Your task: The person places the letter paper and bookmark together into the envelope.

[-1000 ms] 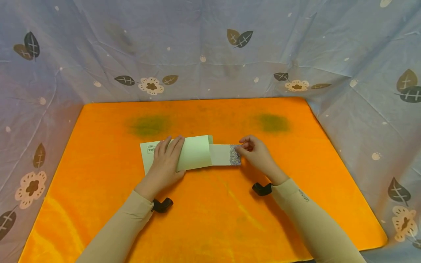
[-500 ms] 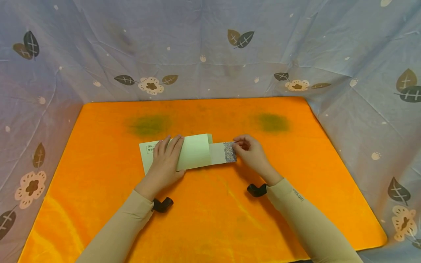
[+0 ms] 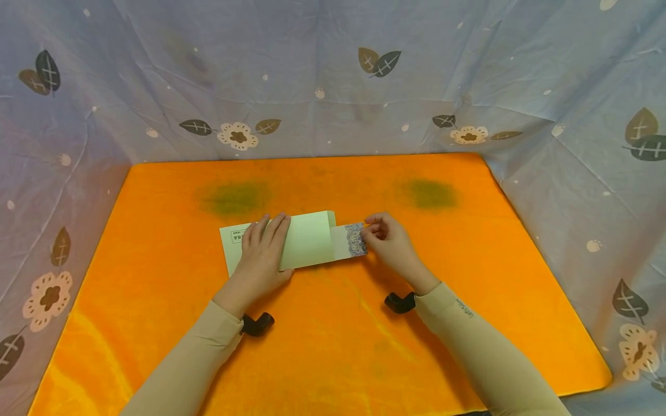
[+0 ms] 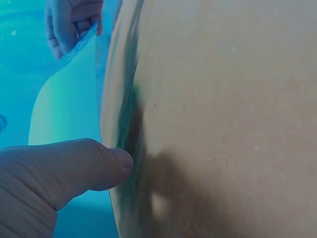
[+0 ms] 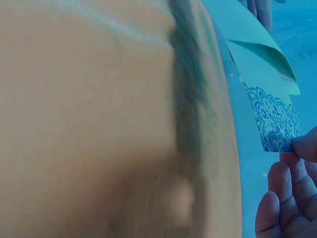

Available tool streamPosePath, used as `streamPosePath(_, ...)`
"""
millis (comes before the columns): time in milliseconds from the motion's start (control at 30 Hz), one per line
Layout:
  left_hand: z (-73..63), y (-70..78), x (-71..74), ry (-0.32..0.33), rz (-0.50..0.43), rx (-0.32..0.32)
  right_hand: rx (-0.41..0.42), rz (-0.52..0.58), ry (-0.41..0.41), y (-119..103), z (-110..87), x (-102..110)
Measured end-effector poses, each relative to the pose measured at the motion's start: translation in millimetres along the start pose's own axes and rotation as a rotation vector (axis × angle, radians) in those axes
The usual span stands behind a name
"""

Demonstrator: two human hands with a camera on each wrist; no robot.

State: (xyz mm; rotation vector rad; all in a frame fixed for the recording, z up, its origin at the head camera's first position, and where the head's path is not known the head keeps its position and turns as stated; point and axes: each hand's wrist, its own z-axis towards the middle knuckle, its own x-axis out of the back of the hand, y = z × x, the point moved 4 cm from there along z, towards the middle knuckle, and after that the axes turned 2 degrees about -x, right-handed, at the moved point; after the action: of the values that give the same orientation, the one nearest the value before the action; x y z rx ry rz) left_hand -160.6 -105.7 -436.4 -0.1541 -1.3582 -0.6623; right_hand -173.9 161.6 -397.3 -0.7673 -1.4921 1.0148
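Note:
A pale green envelope (image 3: 309,240) lies on the orange cloth, its mouth facing right and small printing at its left end. My left hand (image 3: 260,254) rests across it with fingers straight, and the thumb (image 4: 74,166) lies along its near edge in the left wrist view. Out of the mouth sticks a white card (image 3: 340,242) with a blue lacy pattern (image 5: 275,121) at its outer end. Thumb and fingers of my right hand (image 3: 392,245) pinch that patterned end near its corner. The card's left part is hidden inside the envelope.
An orange cloth (image 3: 333,346) covers the table. Grey curtains (image 3: 317,69) with leaf and flower prints stand behind it and at both sides. A black wrist camera (image 3: 258,325) is at the left cuff, another black camera (image 3: 399,302) at the right.
My right hand has moved left with the card, and less of the card shows outside the envelope. The left hand has stayed in place on the envelope.

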Motion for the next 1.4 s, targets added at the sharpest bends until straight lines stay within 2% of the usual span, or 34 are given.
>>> streamPosePath(700, 2.7, 0.3, 1.9, 0.026, -0.001, 0.016, 0.064, -0.009, -0.014, -5.3, 1.0, -17.9)
streamPosePath(800, 3.0, 0.5, 2.1, 0.021, -0.001, 0.016, 0.068, -0.018, -0.023, -3.1, 1.7, -19.6)
streamPosePath(1033, 4.1, 1.0, 2.2, 0.013, -0.002, 0.017, 0.060, 0.000, -0.027, 26.8, 12.8, -25.8)
streamPosePath(1400, 5.2, 2.2, 1.1, 0.019, -0.006, 0.011, 0.089, -0.007, -0.023, 31.1, 15.2, -31.1)
